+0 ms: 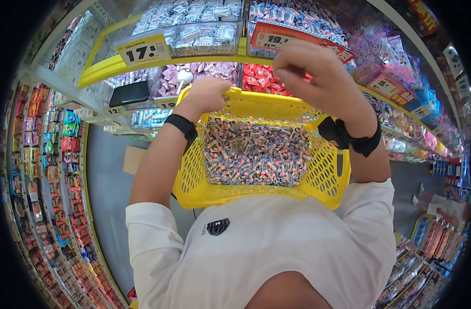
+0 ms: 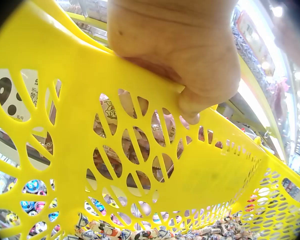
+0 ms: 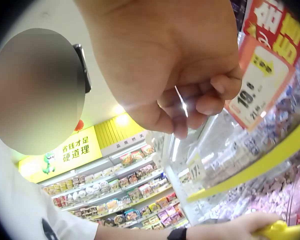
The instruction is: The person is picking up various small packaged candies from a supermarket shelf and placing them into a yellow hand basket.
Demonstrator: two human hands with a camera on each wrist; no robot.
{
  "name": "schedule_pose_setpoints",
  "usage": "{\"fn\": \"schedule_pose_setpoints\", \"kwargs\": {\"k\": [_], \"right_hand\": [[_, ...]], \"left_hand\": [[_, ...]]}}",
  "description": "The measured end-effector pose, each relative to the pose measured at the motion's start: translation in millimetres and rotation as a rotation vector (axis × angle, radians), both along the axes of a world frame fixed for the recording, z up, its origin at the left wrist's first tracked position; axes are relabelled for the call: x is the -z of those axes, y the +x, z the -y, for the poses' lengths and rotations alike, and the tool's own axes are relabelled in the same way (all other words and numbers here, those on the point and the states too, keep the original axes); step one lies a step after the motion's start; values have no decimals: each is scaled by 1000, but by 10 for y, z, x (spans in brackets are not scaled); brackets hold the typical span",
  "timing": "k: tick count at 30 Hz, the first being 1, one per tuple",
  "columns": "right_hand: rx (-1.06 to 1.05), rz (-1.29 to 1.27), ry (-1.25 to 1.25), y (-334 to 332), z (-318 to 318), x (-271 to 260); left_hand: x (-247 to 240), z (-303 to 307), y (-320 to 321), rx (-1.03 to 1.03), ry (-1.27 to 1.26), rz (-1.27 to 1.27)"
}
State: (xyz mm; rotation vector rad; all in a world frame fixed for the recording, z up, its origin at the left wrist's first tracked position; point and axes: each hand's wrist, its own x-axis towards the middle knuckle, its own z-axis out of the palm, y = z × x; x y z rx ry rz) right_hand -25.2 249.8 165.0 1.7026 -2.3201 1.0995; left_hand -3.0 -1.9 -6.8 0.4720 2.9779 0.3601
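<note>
**Left hand [image 1: 207, 95] on basket [image 1: 263, 105], right hand [image 1: 318, 77] up**

Left hand grips the far rim, upper centre of head view. Candy [image 1: 256, 154] lies in the basket, mid-frame. Only right wrist view shows right hand's fingers [image 3: 210, 104] loosely curled, holding nothing visible. Phone [image 1: 130, 94] upper left, head view only.

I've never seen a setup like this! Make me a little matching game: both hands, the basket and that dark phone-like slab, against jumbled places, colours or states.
Things
1. Left hand
2. Right hand
3. Basket
4. Phone-like slab

Places, colours or states
A. Yellow, with many small wrapped pieces inside
B. Raised, fingers bent, nothing visible in its grasp
C. Black, lying by the lower shelf bins
D. Gripping a yellow rim

Right pairs: 1-D, 2-B, 3-A, 4-C
</note>
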Motion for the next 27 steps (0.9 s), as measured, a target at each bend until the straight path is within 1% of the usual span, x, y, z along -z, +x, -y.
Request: {"fn": "schedule_pose_setpoints", "kwargs": {"k": [2, 4, 6, 8, 11, 13, 17, 20, 22, 26, 27], "right_hand": [[-71, 67, 96, 124, 81, 241], [-103, 82, 281, 191, 146, 504], [-76, 126, 475, 233, 220, 893], [-92, 181, 435, 266, 237, 1358], [-98, 247, 524, 309, 261, 1898], [-139, 280, 570, 353, 266, 2264], [-195, 338, 652, 460, 287, 2627], [-185, 319, 815, 553, 304, 2851], [-189, 197, 809, 618, 252, 3083], [-173, -9, 758, 717, 166, 3164], [-181, -8, 788, 716, 169, 3167]], "left_hand": [[-14, -6, 8, -5, 3, -2], [-32, -14, 15, -10, 2, 0], [-41, -21, 12, -14, -4, 6], [-17, -6, 8, -1, 19, -9], [-25, -6, 18, 5, 29, -19], [-36, -12, 18, -2, 15, -17], [-18, -14, 5, -15, -8, -14], [-4, -8, 6, -11, 3, -26], [-1, -5, 6, -8, 11, -30], [9, 7, 11, 1, 40, -31], [12, 8, 14, 6, 51, -31]]}}
